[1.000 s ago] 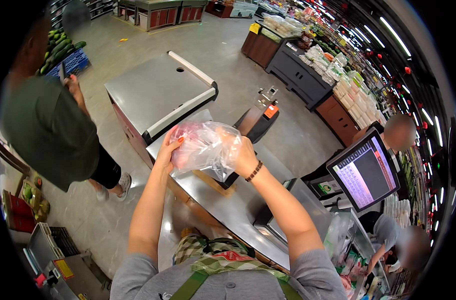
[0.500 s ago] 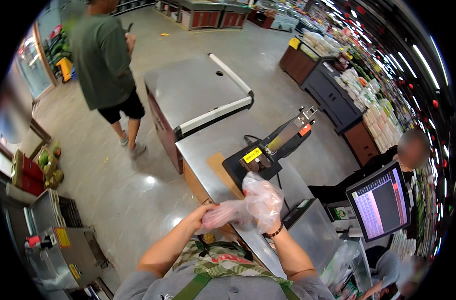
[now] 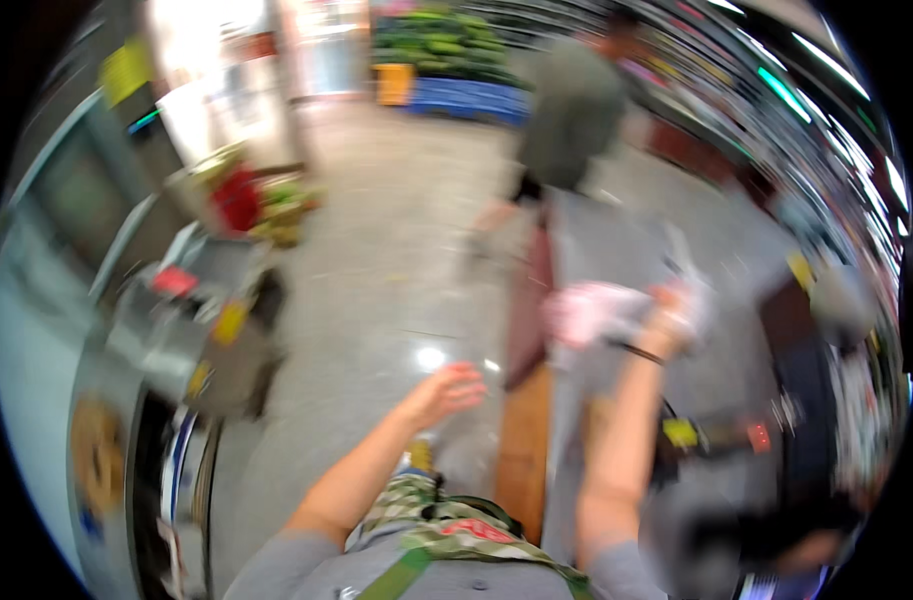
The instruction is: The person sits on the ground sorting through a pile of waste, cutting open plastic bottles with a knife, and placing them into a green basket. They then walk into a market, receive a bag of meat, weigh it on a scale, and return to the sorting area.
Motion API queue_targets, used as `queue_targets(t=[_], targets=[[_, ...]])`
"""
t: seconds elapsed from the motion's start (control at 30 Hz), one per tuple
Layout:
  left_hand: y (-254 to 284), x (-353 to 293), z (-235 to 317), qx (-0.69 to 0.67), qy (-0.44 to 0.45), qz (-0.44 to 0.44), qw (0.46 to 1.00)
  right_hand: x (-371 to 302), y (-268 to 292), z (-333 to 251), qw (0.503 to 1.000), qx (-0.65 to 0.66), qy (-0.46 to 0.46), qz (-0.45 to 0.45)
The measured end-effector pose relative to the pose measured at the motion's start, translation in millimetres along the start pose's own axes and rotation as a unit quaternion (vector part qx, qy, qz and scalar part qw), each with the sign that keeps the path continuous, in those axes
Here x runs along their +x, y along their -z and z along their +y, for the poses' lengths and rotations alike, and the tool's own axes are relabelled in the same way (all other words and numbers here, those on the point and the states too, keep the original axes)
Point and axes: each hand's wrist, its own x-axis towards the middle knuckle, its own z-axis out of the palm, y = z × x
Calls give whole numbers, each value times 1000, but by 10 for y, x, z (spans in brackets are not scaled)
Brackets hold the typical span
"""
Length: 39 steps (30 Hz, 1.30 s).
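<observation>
My right hand [image 3: 670,318] is stretched out over the metal counter [image 3: 601,245], closed on a thin plastic bag [image 3: 588,312]. Through the clear film something pinkish shows in the part left of the hand; motion blur hides what it is. A dark bracelet rings my right wrist. Nothing is held by my left hand [image 3: 448,394], which hangs in the air left of the counter with its fingers stretched out. Below the right forearm lies a dark device with a yellow label [image 3: 680,432], smeared by the motion.
Beyond the counter's left side stands a person in a green shirt [image 3: 573,115]. A grey metal machine [image 3: 201,340] is at the left, with a red box [image 3: 236,198] behind it. Green produce [image 3: 441,48] is heaped over a blue crate [image 3: 469,98] at the back.
The view has swung left. My left hand has let go of the plastic bag and moved away. My right hand has carried the bag farther out over the counter.
</observation>
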Motion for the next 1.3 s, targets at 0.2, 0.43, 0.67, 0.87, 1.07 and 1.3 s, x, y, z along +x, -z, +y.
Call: queue_targets(t=[0.2, 0.43, 0.67, 0.87, 1.07, 1.3], targets=[[1570, -1050, 432, 19, -56, 225, 972, 1210, -730, 1543, 979, -184, 25, -90], [2576, -2113, 304, -85, -73, 469, 876, 356, -1796, 1876, 794, -575, 35, -194], [2854, -1209, 1527, -89, -136, 455, 876, 194, -3070, 2091, 838, -468, 271, -77], [3180, 845, 3314, -39, -107, 367, 923, -62, -5168, 210, 920, -257, 218, -200], [3752, 2533, 5321, 312, -98, 200, 923, 27, -7805, 107, 909, -112, 276, -290], [3538, 5573, 7074, 349, 131, 50, 926, -42, -9230, -90, 789, -296, 291, -453]])
